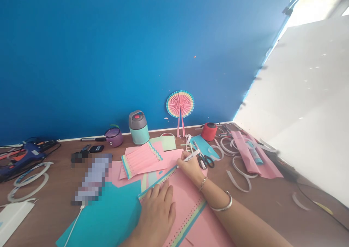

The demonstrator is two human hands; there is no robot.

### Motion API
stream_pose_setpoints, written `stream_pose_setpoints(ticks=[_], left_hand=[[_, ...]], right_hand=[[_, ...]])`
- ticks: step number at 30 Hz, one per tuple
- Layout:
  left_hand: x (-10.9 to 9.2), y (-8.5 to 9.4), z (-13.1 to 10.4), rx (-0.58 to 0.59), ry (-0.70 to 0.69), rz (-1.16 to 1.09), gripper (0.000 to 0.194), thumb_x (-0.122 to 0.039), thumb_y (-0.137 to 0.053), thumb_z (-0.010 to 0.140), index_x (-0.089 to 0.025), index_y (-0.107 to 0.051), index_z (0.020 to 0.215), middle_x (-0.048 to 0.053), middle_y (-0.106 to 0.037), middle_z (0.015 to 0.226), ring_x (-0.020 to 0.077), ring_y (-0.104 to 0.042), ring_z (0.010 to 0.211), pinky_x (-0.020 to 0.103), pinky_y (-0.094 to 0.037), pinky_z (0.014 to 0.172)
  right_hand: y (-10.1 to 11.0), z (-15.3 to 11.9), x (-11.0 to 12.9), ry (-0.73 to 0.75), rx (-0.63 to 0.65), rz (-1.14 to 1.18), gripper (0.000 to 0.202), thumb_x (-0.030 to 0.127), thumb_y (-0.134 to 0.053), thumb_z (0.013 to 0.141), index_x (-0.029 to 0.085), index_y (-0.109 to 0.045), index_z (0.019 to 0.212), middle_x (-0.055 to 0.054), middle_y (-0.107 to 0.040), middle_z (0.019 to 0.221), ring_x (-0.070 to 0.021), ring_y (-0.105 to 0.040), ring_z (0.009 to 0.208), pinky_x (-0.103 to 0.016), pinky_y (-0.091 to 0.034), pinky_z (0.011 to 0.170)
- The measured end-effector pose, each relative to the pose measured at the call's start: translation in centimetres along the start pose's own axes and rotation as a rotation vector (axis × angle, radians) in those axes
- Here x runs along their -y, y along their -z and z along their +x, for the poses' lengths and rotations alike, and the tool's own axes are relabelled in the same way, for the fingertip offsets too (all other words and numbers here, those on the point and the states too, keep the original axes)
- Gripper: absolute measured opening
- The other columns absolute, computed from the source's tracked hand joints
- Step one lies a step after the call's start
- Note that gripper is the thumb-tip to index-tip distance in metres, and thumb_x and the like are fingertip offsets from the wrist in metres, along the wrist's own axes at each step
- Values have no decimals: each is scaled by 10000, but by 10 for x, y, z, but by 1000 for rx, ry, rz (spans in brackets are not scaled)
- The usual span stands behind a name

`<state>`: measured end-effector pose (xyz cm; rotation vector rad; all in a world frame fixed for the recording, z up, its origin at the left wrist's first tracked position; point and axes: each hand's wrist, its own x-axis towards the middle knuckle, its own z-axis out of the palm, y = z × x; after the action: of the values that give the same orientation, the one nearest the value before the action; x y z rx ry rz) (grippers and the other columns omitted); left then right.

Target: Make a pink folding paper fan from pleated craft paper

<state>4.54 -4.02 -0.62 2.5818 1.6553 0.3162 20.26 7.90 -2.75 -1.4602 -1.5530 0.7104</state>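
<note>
A blue panel (109,58) rises beyond the fingers of both hands, above a brown tabletop (261,203) scattered with paper and pale curled strips (231,178). A teal sheet (114,207) spreads to the left of the left fingers. Directly beneath them lies a pink sheet (182,192), two opposite edges striped in blue and yellow-green and lined with dark dots. The person's left hand (158,208) rests palm down on it, fingers outstretched and slightly parted, gripping nothing. At its far edge, the right hand (192,168) has thumb and fingers pinched around a white marker (191,156); whether the tip touches the paper cannot be told. Pleated pink paper (141,160) lies ahead of the left fingers and to the left of the right ones. A round paper fan (173,102) stands beyond the right fingers, while a mint-coloured jar (139,134) sits farther left. Beyond the right fingers, to their right, is a red container (208,132); nearer, just beside them, are black-handled scissors (203,156).
</note>
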Motion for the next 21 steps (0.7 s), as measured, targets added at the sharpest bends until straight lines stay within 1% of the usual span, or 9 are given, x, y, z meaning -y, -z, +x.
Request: stream_pose_setpoints(ticks=[6, 9, 15, 21], left_hand=[[0, 0, -1, -6, -4, 0, 369, -262, -418, 882, -197, -560, 1216, 58, -564, 1297, 256, -539, 1034, 433, -447, 874], [-1, 1, -1, 13, 3, -6, 375, -257, -413, 880, -193, -557, 1221, 57, -558, 1304, 258, -539, 1034, 439, -451, 871], [-1, 1, -1, 25, 14, -19, 382, -256, -401, 883, -194, -553, 1228, 53, -551, 1314, 264, -534, 1049, 451, -451, 880], [0, 0, 0, 3, 8, -7, 375, -257, -418, 875, -198, -559, 1218, 48, -567, 1296, 262, -546, 1036, 440, -464, 868]], right_hand=[[1, 0, 3, -11, 35, -55, 205, 187, -458, 562, 215, -269, 488, 69, -279, 467, -100, -291, 494, -230, -211, 469], [1, -1, 6, -13, 40, -90, 203, 184, -456, 562, 212, -270, 486, 66, -281, 473, -100, -295, 502, -230, -207, 472], [2, -1, 6, -37, 56, -71, 199, 175, -457, 547, 211, -271, 483, 69, -278, 469, -96, -286, 495, -228, -199, 463], [3, 2, 3, -25, 21, -47, 199, 182, -457, 545, 212, -271, 481, 69, -282, 468, -97, -297, 495, -222, -221, 462]])
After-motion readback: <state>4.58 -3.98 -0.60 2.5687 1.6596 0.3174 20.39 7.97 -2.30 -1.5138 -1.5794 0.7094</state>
